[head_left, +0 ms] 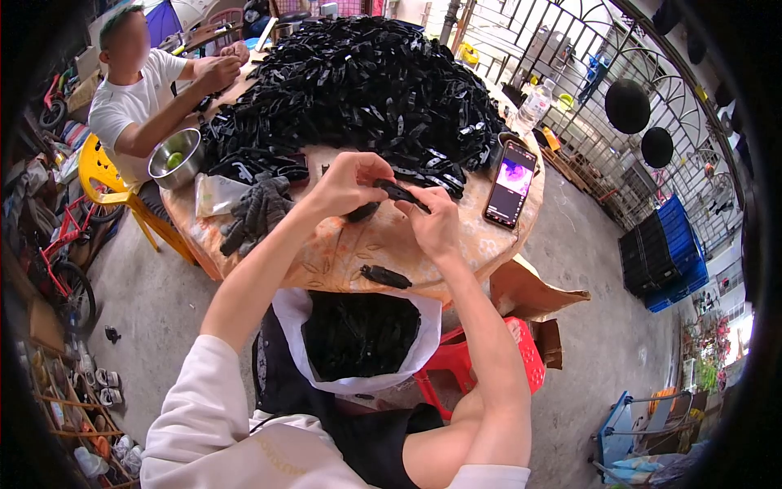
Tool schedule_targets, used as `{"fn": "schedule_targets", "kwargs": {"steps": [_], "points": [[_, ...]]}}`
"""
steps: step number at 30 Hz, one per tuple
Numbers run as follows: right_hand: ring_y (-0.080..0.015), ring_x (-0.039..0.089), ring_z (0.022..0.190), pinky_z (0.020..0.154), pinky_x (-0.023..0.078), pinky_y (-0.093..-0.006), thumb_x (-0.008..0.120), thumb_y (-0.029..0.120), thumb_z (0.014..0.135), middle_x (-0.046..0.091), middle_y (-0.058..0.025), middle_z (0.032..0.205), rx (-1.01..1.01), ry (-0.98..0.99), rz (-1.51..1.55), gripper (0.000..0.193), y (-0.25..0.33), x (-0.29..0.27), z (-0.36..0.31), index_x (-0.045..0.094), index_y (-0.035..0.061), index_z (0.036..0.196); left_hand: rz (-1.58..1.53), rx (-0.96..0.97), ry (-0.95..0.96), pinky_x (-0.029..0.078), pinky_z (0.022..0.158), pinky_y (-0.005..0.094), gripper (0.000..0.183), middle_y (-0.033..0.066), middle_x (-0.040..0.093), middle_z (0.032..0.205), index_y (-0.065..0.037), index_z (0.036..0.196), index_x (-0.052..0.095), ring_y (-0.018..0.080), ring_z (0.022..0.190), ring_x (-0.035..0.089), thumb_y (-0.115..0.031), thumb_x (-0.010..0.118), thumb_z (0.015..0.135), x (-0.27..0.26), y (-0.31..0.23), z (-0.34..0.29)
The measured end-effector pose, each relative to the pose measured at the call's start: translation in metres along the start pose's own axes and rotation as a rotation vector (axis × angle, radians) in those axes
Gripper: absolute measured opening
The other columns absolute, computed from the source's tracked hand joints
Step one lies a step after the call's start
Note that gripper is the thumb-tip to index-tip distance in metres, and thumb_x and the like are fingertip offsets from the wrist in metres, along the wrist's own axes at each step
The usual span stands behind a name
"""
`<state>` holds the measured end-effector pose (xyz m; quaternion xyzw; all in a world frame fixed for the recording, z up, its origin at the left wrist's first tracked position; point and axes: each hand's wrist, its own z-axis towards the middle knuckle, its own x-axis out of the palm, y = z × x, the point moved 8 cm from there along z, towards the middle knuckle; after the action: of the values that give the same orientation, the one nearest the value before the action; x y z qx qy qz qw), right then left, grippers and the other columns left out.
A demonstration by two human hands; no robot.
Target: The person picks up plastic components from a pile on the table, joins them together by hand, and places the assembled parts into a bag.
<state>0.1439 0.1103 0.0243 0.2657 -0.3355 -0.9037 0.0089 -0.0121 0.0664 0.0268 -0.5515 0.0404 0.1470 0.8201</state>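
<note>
Over the near part of the round table (pixel 318 261), both my hands hold one slim black plastic piece (pixel 399 192) between them. My left hand (pixel 352 186) pinches its left end, and the fingers of my right hand (pixel 433 218) are closed on its right end. A dark piece (pixel 363 212) shows just under my left hand. Closer to me, a single black piece (pixel 385 277) lies by the table's edge. Beyond my hands rises a big heap of similar black pieces (pixel 366 90). Below the edge, a white bag (pixel 430 326) stands open with dark pieces inside.
Grey gloves (pixel 259 213), a clear plastic bag (pixel 218 196) and a metal bowl (pixel 176 160) lie to the left. A phone (pixel 511 184) leans at the right. Another person (pixel 138 98) sits at the far left. A red stool (pixel 528 354) and cardboard (pixel 533 285) are beside me.
</note>
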Motion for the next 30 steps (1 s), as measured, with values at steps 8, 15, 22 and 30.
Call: {"fn": "schedule_targets", "kwargs": {"steps": [8,15,22,30], "points": [[-0.0264,0.057,0.096,0.088,0.044,-0.0361,0.075,0.014,0.077,0.066,-0.0083,0.09,-0.135,0.265,-0.085,0.017,0.007,0.004,-0.011,0.072,0.0022,0.09,-0.132,0.101,-0.556,0.049,0.08,0.0234,0.016,0.0075,0.068,0.095,0.001,0.103,0.067,0.0113,0.088,0.063,-0.004,0.055,0.093,-0.079,0.001,-0.001],[-0.0292,0.054,0.113,0.1,0.041,-0.0367,0.073,0.017,0.079,0.066,-0.0113,0.103,-0.22,0.33,-0.056,0.021,0.022,0.007,-0.018,0.071,0.0008,0.093,0.53,0.058,-0.772,0.048,0.09,0.0337,0.036,0.0164,0.068,0.102,-0.004,0.108,0.066,0.0316,0.098,0.063,0.005,0.05,0.077,-0.135,0.02,-0.017],[-0.0329,0.054,0.113,0.103,0.039,-0.0399,0.072,0.025,0.08,0.063,-0.0156,0.11,-0.22,0.427,0.066,0.037,0.048,0.017,-0.02,0.066,0.0017,0.109,1.389,-0.031,-0.529,0.043,0.099,0.0431,0.035,0.0174,0.059,0.12,-0.007,0.109,0.066,0.0367,0.12,0.048,-0.013,0.063,0.075,-0.08,0.012,-0.014],[-0.0337,0.058,0.098,0.089,0.047,-0.0398,0.071,0.023,0.079,0.063,-0.0156,0.097,-0.295,0.524,0.036,0.027,0.068,0.03,-0.031,0.066,0.0023,0.094,0.876,0.078,-0.171,0.048,0.087,0.041,0.017,0.0144,0.068,0.087,-0.003,0.091,0.07,0.0334,0.091,0.062,-0.008,0.061,0.077,-0.049,0.011,0.003]]}}
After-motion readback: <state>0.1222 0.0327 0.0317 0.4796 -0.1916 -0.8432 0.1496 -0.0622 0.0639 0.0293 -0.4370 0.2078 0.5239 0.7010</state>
